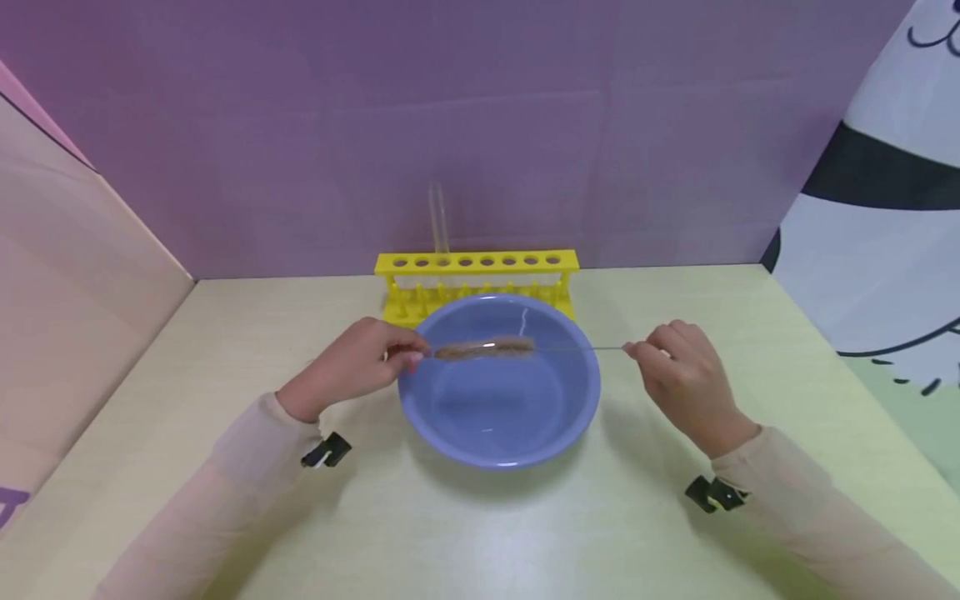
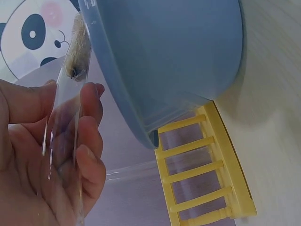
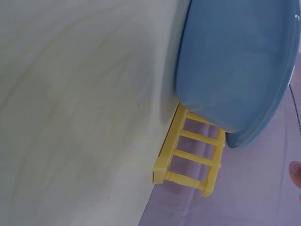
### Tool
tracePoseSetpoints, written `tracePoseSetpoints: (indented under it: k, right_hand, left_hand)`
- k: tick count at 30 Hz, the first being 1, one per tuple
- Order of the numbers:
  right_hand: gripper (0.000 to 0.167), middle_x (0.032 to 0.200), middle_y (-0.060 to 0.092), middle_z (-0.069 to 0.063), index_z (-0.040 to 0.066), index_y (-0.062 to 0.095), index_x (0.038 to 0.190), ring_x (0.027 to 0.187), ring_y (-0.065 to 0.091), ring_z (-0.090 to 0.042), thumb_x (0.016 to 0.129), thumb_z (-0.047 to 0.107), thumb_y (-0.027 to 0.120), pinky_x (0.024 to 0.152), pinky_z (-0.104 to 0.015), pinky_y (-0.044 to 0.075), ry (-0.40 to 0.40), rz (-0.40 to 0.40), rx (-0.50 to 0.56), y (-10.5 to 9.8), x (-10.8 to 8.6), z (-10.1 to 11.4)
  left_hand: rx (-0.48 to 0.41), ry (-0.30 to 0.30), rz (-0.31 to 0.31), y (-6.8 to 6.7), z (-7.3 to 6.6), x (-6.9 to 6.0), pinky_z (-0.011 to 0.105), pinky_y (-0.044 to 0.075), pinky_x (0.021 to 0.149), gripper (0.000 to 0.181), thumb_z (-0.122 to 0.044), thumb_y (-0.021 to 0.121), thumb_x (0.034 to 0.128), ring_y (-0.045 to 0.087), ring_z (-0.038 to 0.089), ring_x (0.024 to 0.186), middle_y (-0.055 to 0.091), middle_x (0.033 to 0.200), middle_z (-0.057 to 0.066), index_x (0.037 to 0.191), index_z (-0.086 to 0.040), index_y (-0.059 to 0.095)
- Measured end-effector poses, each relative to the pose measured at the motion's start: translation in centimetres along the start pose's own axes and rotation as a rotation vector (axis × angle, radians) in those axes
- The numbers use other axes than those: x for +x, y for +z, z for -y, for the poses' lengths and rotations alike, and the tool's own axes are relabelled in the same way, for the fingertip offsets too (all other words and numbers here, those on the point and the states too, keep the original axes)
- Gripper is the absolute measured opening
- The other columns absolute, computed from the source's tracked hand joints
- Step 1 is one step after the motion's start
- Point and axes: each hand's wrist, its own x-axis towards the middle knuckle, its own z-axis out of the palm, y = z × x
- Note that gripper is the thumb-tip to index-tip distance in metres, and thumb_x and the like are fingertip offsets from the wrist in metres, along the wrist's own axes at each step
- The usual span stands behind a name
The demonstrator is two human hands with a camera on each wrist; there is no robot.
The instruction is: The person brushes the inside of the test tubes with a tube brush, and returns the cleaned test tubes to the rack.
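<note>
My left hand (image 1: 360, 362) holds a clear glass tube (image 2: 66, 117) between thumb and fingers, lying sideways over the blue basin (image 1: 498, 417). A brown bristle brush (image 1: 487, 348) lies along the line between the hands; in the left wrist view its bristle tip (image 2: 77, 54) is inside the tube. The right hand (image 1: 686, 375) pinches the far end of the brush's thin wire handle (image 1: 581, 348), to the right of the basin. Only a fingertip of that hand (image 3: 296, 173) shows in the right wrist view, beside the twisted wire (image 3: 295, 106).
Behind the basin stands a yellow test tube rack (image 1: 476, 260), with one clear tube (image 1: 438, 218) upright in it. The pale table (image 1: 300, 533) meets a purple backdrop (image 1: 487, 125). Printed panels stand at both sides.
</note>
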Motion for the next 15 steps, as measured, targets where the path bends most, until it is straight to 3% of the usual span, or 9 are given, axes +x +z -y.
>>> tracePoseSetpoints:
  k: [2,4,7,10,15]
  right_hand:
    - [0.044,0.060,0.049,-0.011,-0.004,0.059,0.066,0.054,0.042,-0.027,0.100,0.019,0.045,0.050,-0.034,0.032,0.013,0.033,0.008,-0.1,0.1,0.1]
    - [0.032,0.061,0.050,-0.011,-0.004,0.061,0.068,0.056,0.044,-0.027,0.096,0.011,0.053,0.052,-0.035,0.034,0.028,0.066,0.028,-0.3,0.3,0.1]
    - [0.010,0.062,0.052,-0.011,-0.003,0.062,0.071,0.057,0.045,-0.027,0.079,-0.006,0.067,0.053,-0.036,0.036,0.039,0.101,0.061,-0.4,0.5,0.1]
    - [0.023,0.062,0.053,-0.010,-0.001,0.063,0.070,0.057,0.046,-0.025,0.060,-0.017,0.076,0.052,-0.036,0.038,0.046,0.124,0.081,-0.5,0.9,0.1]
    - [0.029,0.061,0.052,-0.006,0.002,0.062,0.068,0.058,0.047,-0.020,0.057,-0.020,0.076,0.051,-0.033,0.041,0.055,0.177,0.093,-0.8,1.6,-0.1]
  left_hand:
    - [0.007,0.005,-0.009,0.0,0.0,0.0,0.027,0.048,0.063,0.018,-0.006,0.060,0.0899,0.057,0.010,0.070,0.071,0.089,0.006,0.103,-0.002,0.071]
    - [0.013,0.009,-0.016,0.1,0.0,0.0,0.027,0.047,0.063,0.018,-0.006,0.060,0.0897,0.056,0.010,0.069,0.071,0.089,0.006,0.103,-0.002,0.071]
    - [0.019,0.014,-0.025,0.1,-0.1,-0.1,0.027,0.047,0.062,0.018,-0.007,0.061,0.0894,0.056,0.009,0.068,0.071,0.088,0.006,0.103,-0.001,0.071]
    - [0.027,0.017,-0.043,0.2,-0.3,0.0,0.026,0.045,0.059,0.018,-0.007,0.062,0.0888,0.054,0.009,0.065,0.071,0.087,0.004,0.103,-0.002,0.072]
    - [0.039,0.033,-0.083,0.3,-0.5,0.1,0.025,0.042,0.054,0.018,-0.008,0.064,0.0873,0.051,0.009,0.061,0.071,0.082,0.001,0.102,-0.002,0.073]
